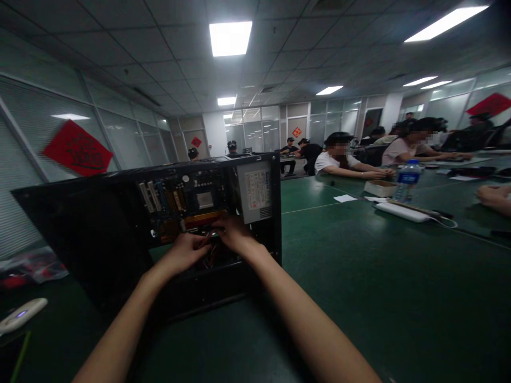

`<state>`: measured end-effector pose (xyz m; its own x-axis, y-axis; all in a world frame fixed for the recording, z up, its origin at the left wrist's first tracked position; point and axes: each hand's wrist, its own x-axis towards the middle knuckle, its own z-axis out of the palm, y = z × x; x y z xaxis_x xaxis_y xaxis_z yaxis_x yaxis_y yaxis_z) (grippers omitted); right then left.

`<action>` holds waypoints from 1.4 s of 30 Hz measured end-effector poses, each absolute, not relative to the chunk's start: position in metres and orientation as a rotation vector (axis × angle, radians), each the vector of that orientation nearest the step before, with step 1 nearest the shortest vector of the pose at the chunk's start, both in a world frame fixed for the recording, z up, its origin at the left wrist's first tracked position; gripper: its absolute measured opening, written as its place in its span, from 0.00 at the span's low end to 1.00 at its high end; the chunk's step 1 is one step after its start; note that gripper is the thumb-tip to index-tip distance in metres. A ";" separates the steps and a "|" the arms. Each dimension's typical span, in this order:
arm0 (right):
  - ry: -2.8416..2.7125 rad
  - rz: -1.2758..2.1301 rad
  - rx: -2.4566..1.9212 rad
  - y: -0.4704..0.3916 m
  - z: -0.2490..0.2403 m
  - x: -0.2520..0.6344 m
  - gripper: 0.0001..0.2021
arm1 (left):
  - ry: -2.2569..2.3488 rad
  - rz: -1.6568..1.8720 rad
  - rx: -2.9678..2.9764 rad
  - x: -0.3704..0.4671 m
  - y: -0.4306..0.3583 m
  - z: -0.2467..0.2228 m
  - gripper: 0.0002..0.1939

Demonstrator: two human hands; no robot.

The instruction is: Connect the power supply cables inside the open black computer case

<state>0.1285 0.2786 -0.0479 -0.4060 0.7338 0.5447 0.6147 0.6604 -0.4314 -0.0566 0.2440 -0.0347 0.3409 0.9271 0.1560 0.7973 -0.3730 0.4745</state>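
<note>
A black computer case (pixel 203 295) stands open-sided on the green table, with both my hands reaching inside its lower part. Between my fingertips run thin red and dark cables (pixel 207 240). My left hand (pixel 184 253) is closed in a pinch on them. My right hand (pixel 236 235) is closed around the same cables from the other side, near a small pale spot that may be a connector; its fingertips are partly in shadow. Above my hands is the motherboard (pixel 189 186) with its slots. A grey power supply (pixel 255 194) sits in the upper right corner of the case.
Left of the case lie a white handheld device (pixel 24 315) and a plastic bag (pixel 40 266). To the right on the table (pixel 339 276) are a water bottle (pixel 408 178), a small box (pixel 380 188) and a white power strip (pixel 403 211). Several people sit beyond.
</note>
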 end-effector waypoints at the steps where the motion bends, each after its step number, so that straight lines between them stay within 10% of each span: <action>1: -2.172 0.179 -1.080 0.279 -0.049 0.129 0.13 | 1.567 0.577 2.322 -0.059 0.246 -0.037 0.19; 42: -2.334 0.066 -1.371 0.285 -0.055 0.122 0.14 | 1.724 0.470 2.691 -0.053 0.237 -0.037 0.10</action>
